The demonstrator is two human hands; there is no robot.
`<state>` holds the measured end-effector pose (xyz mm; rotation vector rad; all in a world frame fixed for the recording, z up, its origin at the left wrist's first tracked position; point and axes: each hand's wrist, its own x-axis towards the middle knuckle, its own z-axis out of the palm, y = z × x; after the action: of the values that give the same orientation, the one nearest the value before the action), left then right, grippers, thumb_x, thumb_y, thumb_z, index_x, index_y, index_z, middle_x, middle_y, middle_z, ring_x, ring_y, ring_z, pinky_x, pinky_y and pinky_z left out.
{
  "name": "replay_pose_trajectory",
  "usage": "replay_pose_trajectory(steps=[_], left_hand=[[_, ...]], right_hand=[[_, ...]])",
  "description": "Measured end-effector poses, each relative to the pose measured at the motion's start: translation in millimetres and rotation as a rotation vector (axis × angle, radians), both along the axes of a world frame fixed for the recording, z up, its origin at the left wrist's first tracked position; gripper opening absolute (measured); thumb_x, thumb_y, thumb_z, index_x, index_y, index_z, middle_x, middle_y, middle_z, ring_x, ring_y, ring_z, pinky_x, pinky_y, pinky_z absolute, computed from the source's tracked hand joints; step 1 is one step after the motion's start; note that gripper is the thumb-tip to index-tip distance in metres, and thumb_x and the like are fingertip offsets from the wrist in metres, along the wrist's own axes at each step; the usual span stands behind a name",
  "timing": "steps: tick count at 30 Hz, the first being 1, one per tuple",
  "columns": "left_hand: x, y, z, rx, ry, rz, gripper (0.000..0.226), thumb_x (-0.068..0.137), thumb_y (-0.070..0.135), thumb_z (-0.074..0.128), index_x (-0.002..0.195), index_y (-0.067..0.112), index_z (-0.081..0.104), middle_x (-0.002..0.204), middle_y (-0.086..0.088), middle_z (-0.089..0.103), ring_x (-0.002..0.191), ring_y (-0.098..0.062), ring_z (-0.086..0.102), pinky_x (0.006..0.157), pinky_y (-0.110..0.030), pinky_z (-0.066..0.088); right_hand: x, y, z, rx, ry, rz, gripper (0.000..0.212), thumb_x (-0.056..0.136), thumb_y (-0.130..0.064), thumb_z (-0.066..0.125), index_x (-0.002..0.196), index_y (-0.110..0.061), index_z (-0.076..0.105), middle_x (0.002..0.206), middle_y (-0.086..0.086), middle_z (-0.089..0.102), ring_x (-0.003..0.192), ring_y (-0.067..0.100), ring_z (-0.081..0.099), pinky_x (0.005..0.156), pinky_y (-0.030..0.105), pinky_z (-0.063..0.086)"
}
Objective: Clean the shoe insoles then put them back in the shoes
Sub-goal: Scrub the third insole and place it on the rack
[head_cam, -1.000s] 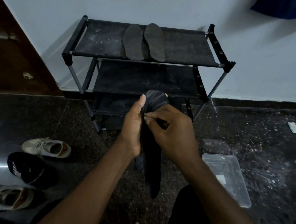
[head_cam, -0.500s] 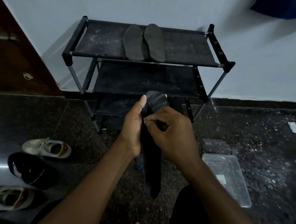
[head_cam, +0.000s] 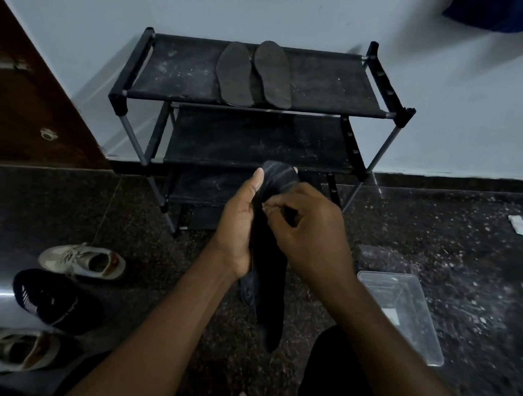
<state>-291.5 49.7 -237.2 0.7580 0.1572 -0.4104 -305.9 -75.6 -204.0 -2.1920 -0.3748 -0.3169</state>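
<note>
1. Head view: left grip (head_cam: 238,224) holds a dark cloth (head_cam: 268,294); right grip (head_cam: 307,234) pinches it.
2. Insoles (head_cam: 254,72) lie on the rack (head_cam: 328,86) top shelf — straight ahead, long axes pointing away, neither grip clearly nearer.

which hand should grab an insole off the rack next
Probably right: the right hand only pinches the dark cloth, while the left hand holds it, fingers wrapped behind it.
</note>
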Motion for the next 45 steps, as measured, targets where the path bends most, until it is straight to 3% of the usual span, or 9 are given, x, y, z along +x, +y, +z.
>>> replay_pose_trajectory(steps=[3, 8, 13, 17, 23, 27, 32, 41, 45], left_hand=[[-2.1, -2.1, 3.5, 0.005, -0.007, -0.017, 0.058, 0.106, 0.053, 0.039, 0.106, 0.013, 0.081, 0.106, -0.009, 0.077, 0.098, -0.021, 0.075, 0.084, -0.032, 0.061], [1.0, 2.3, 1.4, 0.009, 0.013, -0.023, 0.068, 0.101, 0.059, 0.053, 0.147, 0.009, 0.054, 0.154, -0.029, 0.043, 0.144, -0.041, 0.043, 0.124, -0.054, 0.029], [-1.6, -1.1, 4.9, -0.007, 0.02, 0.026, 0.058, 0.106, 0.055, 0.04, 0.125, 0.012, 0.073, 0.126, -0.017, 0.07, 0.117, -0.029, 0.068, 0.103, -0.04, 0.055], [-2.7, 3.2, 11.3, 0.019, 0.004, -0.009, 0.071, 0.102, 0.062, 0.047, 0.142, 0.004, 0.058, 0.149, -0.028, 0.051, 0.141, -0.038, 0.049, 0.121, -0.051, 0.033], [-2.2, 5.5, 7.1, 0.037, 0.033, 0.013, 0.067, 0.105, 0.062, 0.035, 0.126, 0.011, 0.074, 0.143, -0.02, 0.06, 0.135, -0.032, 0.057, 0.116, -0.049, 0.039], [-6.1, -2.3, 11.8, 0.093, 0.021, 0.021, 0.061, 0.107, 0.057, 0.035, 0.118, 0.015, 0.078, 0.124, -0.014, 0.072, 0.114, -0.027, 0.07, 0.097, -0.042, 0.053], [-8.4, -0.7, 16.0, 0.036, 0.003, -0.011, 0.07, 0.109, 0.057, 0.023, 0.115, 0.018, 0.08, 0.14, -0.014, 0.064, 0.135, -0.027, 0.058, 0.117, -0.045, 0.039], [-10.3, -4.8, 22.4, 0.094, -0.022, 0.026, 0.061, 0.108, 0.055, 0.03, 0.111, 0.022, 0.081, 0.134, -0.014, 0.068, 0.124, -0.027, 0.066, 0.107, -0.044, 0.049], [-10.9, -3.1, 22.1, 0.043, -0.013, -0.008, 0.066, 0.109, 0.057, 0.025, 0.117, 0.02, 0.079, 0.145, -0.015, 0.059, 0.138, -0.029, 0.055, 0.119, -0.049, 0.036]], right_hand=[[1.4, 2.0, 2.6, 0.01, -0.016, -0.005, 0.01, 0.093, -0.016, 0.069, 0.098, -0.017, 0.077, 0.093, -0.012, 0.063, 0.081, 0.003, 0.063, 0.071, 0.03, 0.056], [-3.7, 2.4, 2.7, -0.058, 0.006, 0.083, 0.011, 0.093, -0.021, 0.068, 0.099, -0.02, 0.078, 0.091, -0.015, 0.06, 0.076, 0.001, 0.06, 0.066, 0.03, 0.054], [0.4, -2.1, 1.6, -0.038, -0.027, -0.017, 0.009, 0.093, -0.017, 0.07, 0.097, -0.017, 0.078, 0.092, -0.013, 0.062, 0.077, 0.002, 0.06, 0.07, 0.029, 0.055], [-2.7, -0.4, 1.8, -0.07, -0.002, 0.092, 0.014, 0.094, -0.014, 0.068, 0.104, -0.016, 0.078, 0.095, -0.01, 0.062, 0.08, 0.003, 0.061, 0.072, 0.031, 0.056], [-2.8, -6.9, 2.3, -0.175, -0.007, 0.061, 0.014, 0.095, -0.014, 0.066, 0.104, -0.015, 0.077, 0.102, -0.004, 0.066, 0.087, 0.009, 0.064, 0.076, 0.036, 0.057], [1.3, -7.1, 5.9, -0.187, -0.053, -0.085, 0.014, 0.095, -0.014, 0.067, 0.106, -0.011, 0.076, 0.101, 0.0, 0.066, 0.083, 0.009, 0.062, 0.073, 0.025, 0.054], [-0.4, -3.1, 3.2, -0.197, 0.012, 0.1, 0.023, 0.095, -0.01, 0.065, 0.116, -0.011, 0.072, 0.107, 0.002, 0.063, 0.09, 0.015, 0.064, 0.078, 0.039, 0.058], [4.8, -11.4, 3.3, -0.19, -0.01, -0.03, 0.016, 0.096, -0.015, 0.065, 0.109, -0.014, 0.074, 0.104, -0.002, 0.063, 0.086, 0.01, 0.062, 0.075, 0.027, 0.055], [2.6, -8.0, 2.7, -0.166, 0.071, 0.07, 0.013, 0.094, -0.016, 0.067, 0.105, -0.015, 0.075, 0.098, -0.004, 0.064, 0.084, 0.007, 0.062, 0.073, 0.029, 0.055]])
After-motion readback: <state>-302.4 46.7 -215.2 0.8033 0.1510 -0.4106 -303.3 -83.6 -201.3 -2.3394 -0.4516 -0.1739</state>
